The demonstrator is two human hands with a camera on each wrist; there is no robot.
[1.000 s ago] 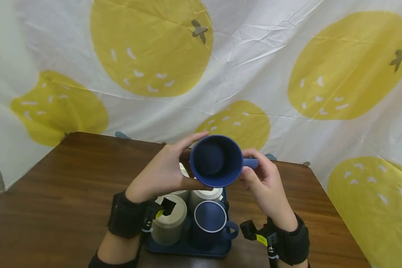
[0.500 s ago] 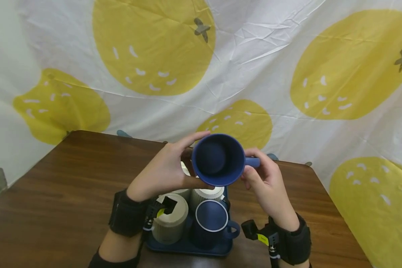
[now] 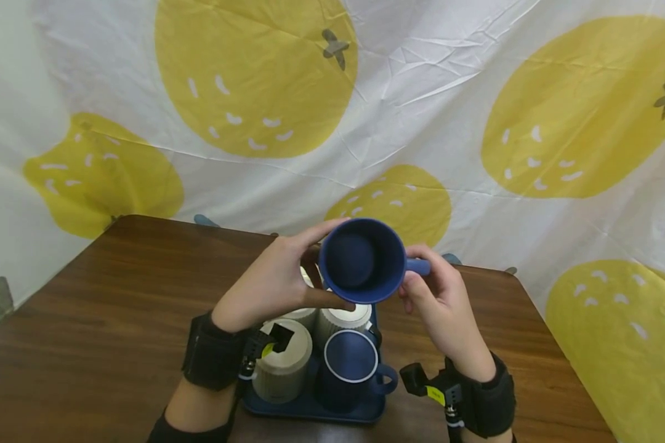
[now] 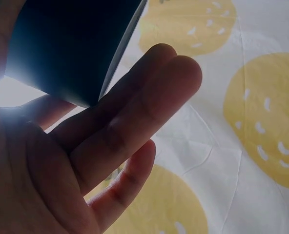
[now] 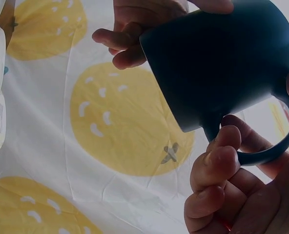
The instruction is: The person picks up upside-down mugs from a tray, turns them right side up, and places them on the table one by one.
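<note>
A dark blue mug (image 3: 362, 260) was held up in the air above the tray, tipped so that its open mouth faced the head camera and its handle stuck out to the person's right. The right hand (image 3: 440, 295) gripped that handle, its fingers (image 5: 217, 163) curled around the loop in the right wrist view. The left hand (image 3: 271, 284) cupped the mug's opposite side, thumb along the lower rim and straight fingers (image 4: 149, 102) laid against the wall and base, as the left wrist view showed.

Directly beneath the mug sat a blue tray (image 3: 310, 409) near the front edge of the dark wooden surface (image 3: 100, 307). On the tray stood a second blue mug with a white rim (image 3: 348, 367), handle to the right, just beside a ribbed cream cup (image 3: 281, 364); behind them stood two more ribbed cream cups (image 3: 343, 320), partly hidden by the hands. Both wrists wore black bands. Behind the surface hung a white cloth printed with large yellow fruit (image 3: 255, 74).
</note>
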